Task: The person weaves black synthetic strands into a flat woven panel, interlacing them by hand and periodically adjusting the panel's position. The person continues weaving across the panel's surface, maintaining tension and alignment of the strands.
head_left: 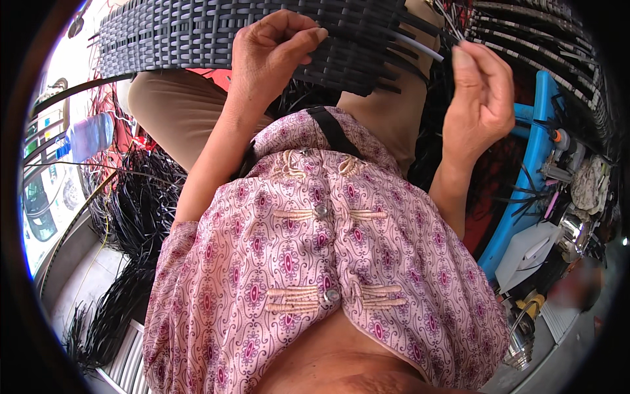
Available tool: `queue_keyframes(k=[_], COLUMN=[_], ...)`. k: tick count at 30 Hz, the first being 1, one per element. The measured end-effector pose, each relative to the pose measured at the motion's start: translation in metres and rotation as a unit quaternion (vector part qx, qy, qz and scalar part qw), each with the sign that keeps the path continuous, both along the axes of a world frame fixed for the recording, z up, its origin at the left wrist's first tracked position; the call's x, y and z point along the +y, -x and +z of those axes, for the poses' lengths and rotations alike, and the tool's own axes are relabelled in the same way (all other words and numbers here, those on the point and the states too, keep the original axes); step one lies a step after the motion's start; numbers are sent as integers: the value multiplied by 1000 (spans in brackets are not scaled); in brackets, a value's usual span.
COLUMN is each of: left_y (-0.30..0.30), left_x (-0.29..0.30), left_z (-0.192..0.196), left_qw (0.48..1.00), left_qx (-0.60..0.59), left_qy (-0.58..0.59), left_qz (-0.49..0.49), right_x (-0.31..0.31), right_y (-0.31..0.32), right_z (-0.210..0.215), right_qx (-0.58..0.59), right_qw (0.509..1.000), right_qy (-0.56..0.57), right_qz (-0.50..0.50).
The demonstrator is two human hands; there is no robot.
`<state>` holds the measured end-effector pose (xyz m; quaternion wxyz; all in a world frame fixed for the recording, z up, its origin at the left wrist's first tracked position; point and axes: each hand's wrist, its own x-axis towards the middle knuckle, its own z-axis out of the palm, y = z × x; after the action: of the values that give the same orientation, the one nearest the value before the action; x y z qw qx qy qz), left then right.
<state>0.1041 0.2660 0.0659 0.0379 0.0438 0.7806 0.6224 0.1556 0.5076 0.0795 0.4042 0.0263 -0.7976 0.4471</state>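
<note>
A dark grey woven wicker panel (197,33) lies across my lap at the top of the view, with loose strip ends sticking out on its right side. My left hand (272,56) rests on the panel's near edge, fingers curled and pinching a strip of the weave. My right hand (482,88) is raised to the right of the panel, thumb and fingers pinched on a thin pale strip (420,47) that runs back toward the panel. My pink patterned blouse (315,262) fills the middle of the view.
Bundles of loose black strips (131,210) lie on the floor to my left beside a clear plastic bottle (88,134). A blue frame (525,190) stands at my right, with tools, a white sheet and metal cups (574,230) near it. More woven work (545,39) is at top right.
</note>
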Motion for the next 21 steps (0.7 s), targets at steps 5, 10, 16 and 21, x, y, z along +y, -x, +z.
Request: queue_keyframes(k=[5,10,16,21], left_y=[-8,-1,3,2], left_x=[1,4,9,27], left_z=[16,21,-29,-33], left_qw=[999,995,945,909], left_qx=[39,59,186,181], left_qy=[-12,-36,268,376], left_qz=[-35,-75,-9,-10], right_x=[-40,-42,-46,-56], right_y=[19,32,31,30], right_z=[10,-17,-37,-46], right_qx=[-150,-223,-202,-187], right_qw=[962,911,898,897], right_qy=[-29,147,307,338], right_qz=[226,314,242,216])
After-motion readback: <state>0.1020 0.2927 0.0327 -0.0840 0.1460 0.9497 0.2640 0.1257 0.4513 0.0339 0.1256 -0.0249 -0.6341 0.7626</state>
